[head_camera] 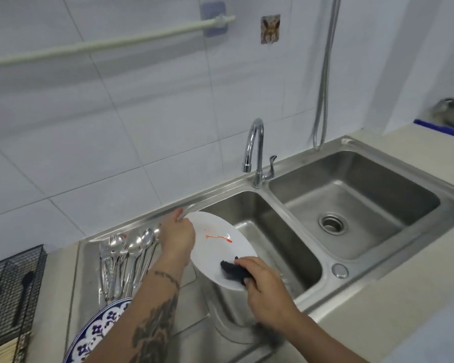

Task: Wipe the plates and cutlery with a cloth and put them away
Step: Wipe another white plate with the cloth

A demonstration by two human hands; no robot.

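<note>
Over the left basin of the steel sink (309, 260), the left hand (177, 238) grips the far-left rim of a tilted white plate (220, 251) streaked red, while the right hand (266, 289) clenches a dark cloth (232, 271) against its near edge.

Patterned plate (100, 328) cut by bottom edge, partly under left forearm. Black cloth (232, 271) mostly hidden by right hand (264, 286). Metal object (452, 111) at right edge blurred, unidentifiable.

Sink (294, 305): brushed steel, dull sheen. Tap (256, 150): polished chrome. Plate (215, 247): glossy white, smooth, red smear. Cloth (233, 269): dark, matt, rough. Spoons (131, 255): shiny metal. Wall tiles (142, 113): glazed white.
</note>
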